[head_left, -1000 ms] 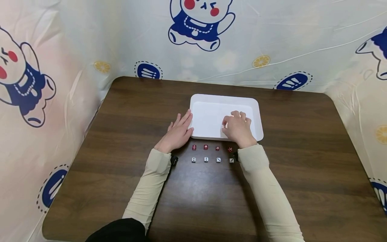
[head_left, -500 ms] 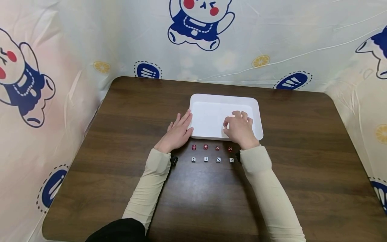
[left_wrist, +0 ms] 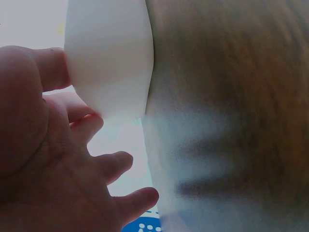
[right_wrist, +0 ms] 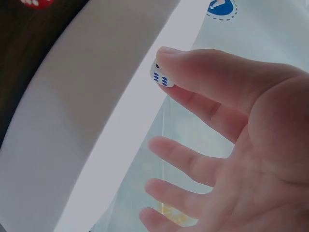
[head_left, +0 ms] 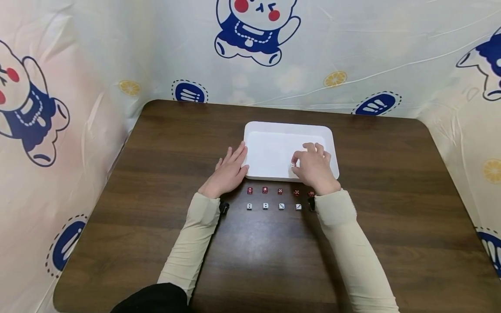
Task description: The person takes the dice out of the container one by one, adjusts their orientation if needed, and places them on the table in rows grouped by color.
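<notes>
A white die (head_left: 293,164) is pinched between the thumb and index finger of my right hand (head_left: 316,170), over the right part of the white tray (head_left: 270,145). In the right wrist view this die (right_wrist: 158,77) shows blue pips, and the other fingers of my right hand (right_wrist: 217,145) are spread apart, holding nothing. My left hand (head_left: 226,176) lies against the tray's left edge with fingers stretched out. The left wrist view has the thumb and some fingers of my left hand (left_wrist: 53,140) touching the outer wall of the tray (left_wrist: 111,53).
In front of the tray, a row of several red dice (head_left: 265,190) lies on the brown table (head_left: 250,261). Nearer still runs a row of several white dice (head_left: 265,205). My right wrist partly covers the right end of the rows. A printed curtain (head_left: 250,78) surrounds the table's back and sides.
My right hand has shifted slightly right over the tray, still pinching the white die. Another red die now shows beside the right wrist. My left hand stays at the tray's edge.
</notes>
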`<act>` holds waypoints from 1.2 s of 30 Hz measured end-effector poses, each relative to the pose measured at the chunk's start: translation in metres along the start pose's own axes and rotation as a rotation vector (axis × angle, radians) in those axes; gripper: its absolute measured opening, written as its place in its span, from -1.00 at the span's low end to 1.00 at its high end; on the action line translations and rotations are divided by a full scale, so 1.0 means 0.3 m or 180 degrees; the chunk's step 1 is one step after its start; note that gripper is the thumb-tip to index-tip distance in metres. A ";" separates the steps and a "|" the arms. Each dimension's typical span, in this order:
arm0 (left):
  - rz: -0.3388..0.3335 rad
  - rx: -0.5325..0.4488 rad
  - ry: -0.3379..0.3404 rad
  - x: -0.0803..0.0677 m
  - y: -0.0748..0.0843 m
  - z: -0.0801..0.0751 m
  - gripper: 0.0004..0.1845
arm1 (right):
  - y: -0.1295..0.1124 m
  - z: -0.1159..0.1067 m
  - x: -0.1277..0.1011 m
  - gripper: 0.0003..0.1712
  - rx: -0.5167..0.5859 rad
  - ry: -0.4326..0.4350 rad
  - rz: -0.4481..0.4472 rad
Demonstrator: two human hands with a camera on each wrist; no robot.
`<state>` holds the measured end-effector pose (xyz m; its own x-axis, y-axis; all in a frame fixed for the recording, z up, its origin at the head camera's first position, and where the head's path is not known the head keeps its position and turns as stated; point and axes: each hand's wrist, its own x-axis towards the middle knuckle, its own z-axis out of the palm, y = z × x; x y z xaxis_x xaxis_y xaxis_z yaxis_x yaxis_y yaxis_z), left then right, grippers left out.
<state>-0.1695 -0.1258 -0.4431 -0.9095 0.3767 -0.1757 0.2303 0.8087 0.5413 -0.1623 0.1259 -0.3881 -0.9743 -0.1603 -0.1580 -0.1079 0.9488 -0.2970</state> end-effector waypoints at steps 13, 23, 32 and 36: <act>-0.0015 0.0004 -0.0028 0.006 -0.004 0.005 -0.35 | 0.012 -0.042 -0.031 -0.83 -0.0116 -0.0005 -0.0015; 0.0013 0.0001 0.0012 0.007 -0.003 0.006 -0.36 | 0.039 -0.061 -0.056 -0.84 -0.0079 -0.0028 0.0002; 0.0015 -0.0017 0.0017 0.007 -0.004 0.007 -0.35 | 0.074 -0.061 -0.090 -0.84 -0.0008 -0.0041 -0.0026; 0.0008 -0.0013 0.0009 0.004 -0.003 0.005 -0.36 | 0.087 -0.066 -0.108 -0.85 0.0011 -0.0024 -0.0043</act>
<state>-0.1703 -0.1252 -0.4451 -0.9100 0.3774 -0.1720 0.2312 0.8059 0.5450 -0.1374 0.1612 -0.3722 -0.9712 -0.1753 -0.1611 -0.1205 0.9455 -0.3024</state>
